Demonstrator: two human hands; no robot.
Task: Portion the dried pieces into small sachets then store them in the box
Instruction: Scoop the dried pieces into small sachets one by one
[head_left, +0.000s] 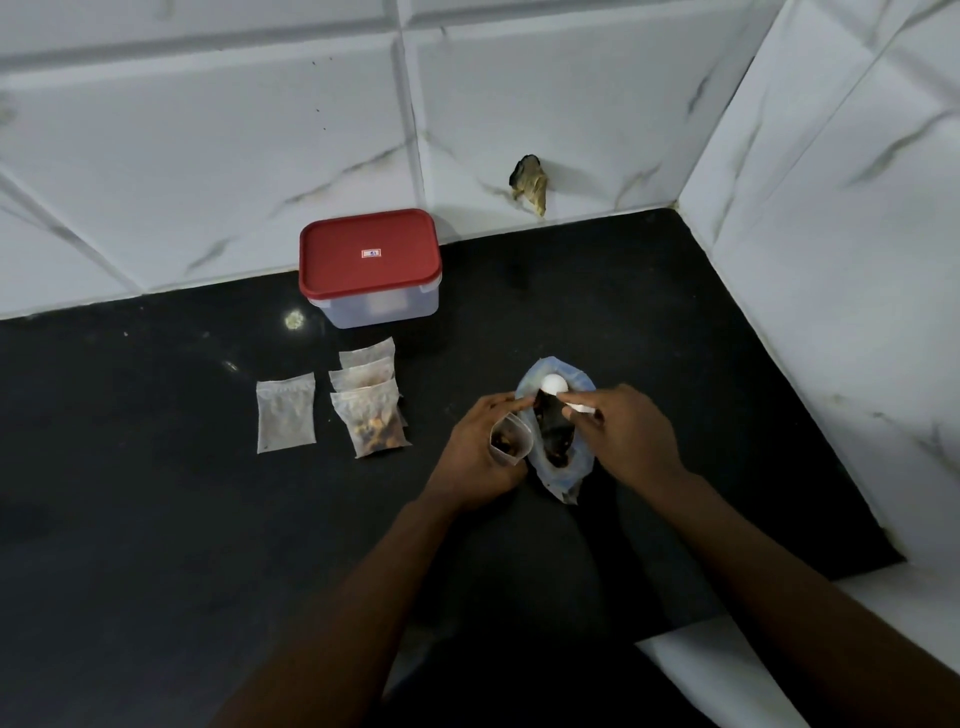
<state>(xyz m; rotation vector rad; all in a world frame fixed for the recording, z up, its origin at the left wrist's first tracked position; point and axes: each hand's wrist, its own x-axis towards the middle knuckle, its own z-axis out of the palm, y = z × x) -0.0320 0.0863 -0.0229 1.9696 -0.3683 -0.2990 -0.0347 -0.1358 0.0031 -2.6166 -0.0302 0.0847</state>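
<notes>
My left hand (475, 452) holds a small clear sachet (510, 439) upright with its mouth open; dark dried pieces lie inside. My right hand (626, 434) grips a white plastic spoon (556, 387), whose bowl sits over the mouth of a bluish bag (558, 447) of dark dried pieces lying on the black counter. Three filled sachets (371, 410) overlap in a stack left of the hands, and one more sachet (285, 413) lies flat further left. The clear box with a red lid (370, 267) stands shut by the back wall.
The black counter (156, 493) meets white marbled tile walls at the back and right. A dark broken patch (531, 184) shows in the back wall. The counter's front right ends at a white edge (727, 670).
</notes>
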